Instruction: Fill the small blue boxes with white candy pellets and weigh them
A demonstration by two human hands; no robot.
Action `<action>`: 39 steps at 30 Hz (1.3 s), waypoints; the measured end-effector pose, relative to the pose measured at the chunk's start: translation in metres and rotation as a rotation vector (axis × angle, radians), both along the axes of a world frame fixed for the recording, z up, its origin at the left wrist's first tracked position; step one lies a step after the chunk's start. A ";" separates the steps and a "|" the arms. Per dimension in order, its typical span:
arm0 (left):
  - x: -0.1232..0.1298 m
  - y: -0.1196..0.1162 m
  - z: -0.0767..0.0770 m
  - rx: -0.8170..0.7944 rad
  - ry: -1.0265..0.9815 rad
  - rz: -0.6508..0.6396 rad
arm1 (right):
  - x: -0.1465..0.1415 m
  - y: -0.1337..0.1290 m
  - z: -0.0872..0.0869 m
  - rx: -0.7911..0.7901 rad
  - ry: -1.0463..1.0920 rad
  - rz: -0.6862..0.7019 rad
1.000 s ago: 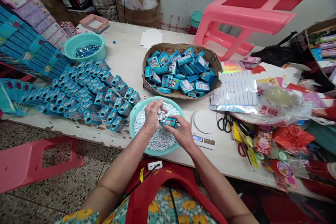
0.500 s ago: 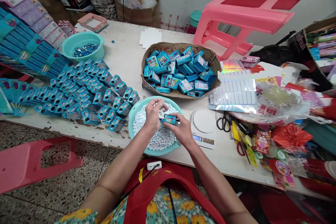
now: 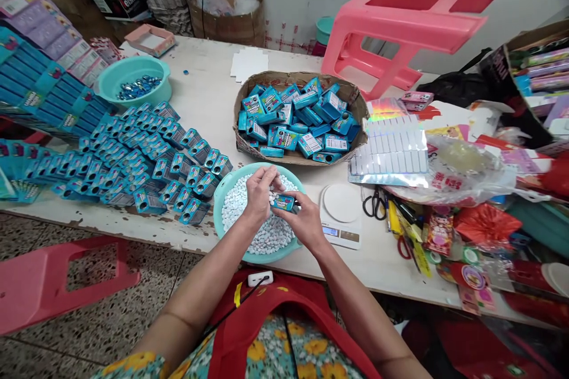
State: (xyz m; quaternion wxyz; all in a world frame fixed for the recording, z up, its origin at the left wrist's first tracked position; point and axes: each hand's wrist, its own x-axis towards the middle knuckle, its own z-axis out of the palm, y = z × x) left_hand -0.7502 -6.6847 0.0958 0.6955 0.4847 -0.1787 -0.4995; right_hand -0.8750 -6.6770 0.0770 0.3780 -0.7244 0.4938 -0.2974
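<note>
My right hand point(image 3: 306, 219) grips a small blue candy box point(image 3: 283, 203), lying on its side with its label up, above a turquoise basin point(image 3: 217, 207). My left hand point(image 3: 260, 192) is curled against the left end of the box. A few small white candies point(image 3: 272, 196) show between its fingers and that end; the rest of its grasp is hidden. Loose white candies point(image 3: 271, 243) fill the basin below both hands.
A cardboard tray point(image 3: 302, 157) of blue boxes lies behind the basin. Many open-topped blue boxes point(image 3: 146, 154) stand left, near a second turquoise bowl point(image 3: 162, 89) with shiny blue pieces. A scale point(image 3: 342, 213), black scissors point(image 3: 374, 204) and a pink stool point(image 3: 400, 29) are at right.
The view has shifted slightly, so the table's things sit a little further left. Fewer white candies show at my left fingers. Both hands stay at the box.
</note>
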 end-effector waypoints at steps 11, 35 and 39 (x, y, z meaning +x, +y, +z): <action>0.004 -0.001 -0.007 -0.001 0.071 -0.087 | -0.007 -0.003 -0.004 0.101 -0.123 -0.025; 0.031 0.012 -0.107 0.442 -0.505 -0.180 | -0.044 0.000 -0.014 0.031 -0.062 -0.140; 0.021 0.012 -0.063 0.276 -0.099 -0.142 | -0.034 0.004 -0.013 -0.014 -0.010 -0.062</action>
